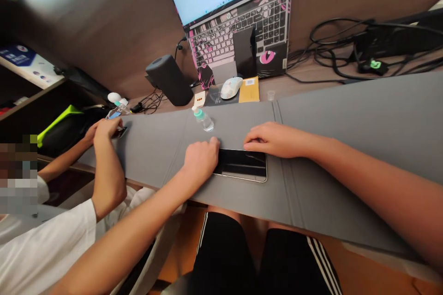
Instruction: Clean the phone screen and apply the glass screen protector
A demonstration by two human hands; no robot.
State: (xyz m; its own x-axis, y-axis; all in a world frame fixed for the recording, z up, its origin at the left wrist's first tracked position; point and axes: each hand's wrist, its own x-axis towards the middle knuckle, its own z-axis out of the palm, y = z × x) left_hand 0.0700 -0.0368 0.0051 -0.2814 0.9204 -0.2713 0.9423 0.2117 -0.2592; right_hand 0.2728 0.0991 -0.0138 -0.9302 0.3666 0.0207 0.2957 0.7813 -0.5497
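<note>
A smartphone [240,164] with a dark, glossy screen lies flat on the grey desk mat, its long side roughly left to right. Around its left end is my left hand [202,156], closed, with the fingertips hidden from view. My right hand [272,139] rests at the phone's top right edge, fingers loosely bent and a gap showing beside the thumb; nothing is visible in it. Just beyond the phone, a small clear bottle [205,120] with a mint-green collar and white top stands on the mat.
A laptop [238,23] stands at the back, with a white mouse [231,87] and a yellow packet [249,90] before it. Left of it is a black speaker [170,80]; cables [332,50] tangle at right. Another person's hands [107,129] hold a phone at left.
</note>
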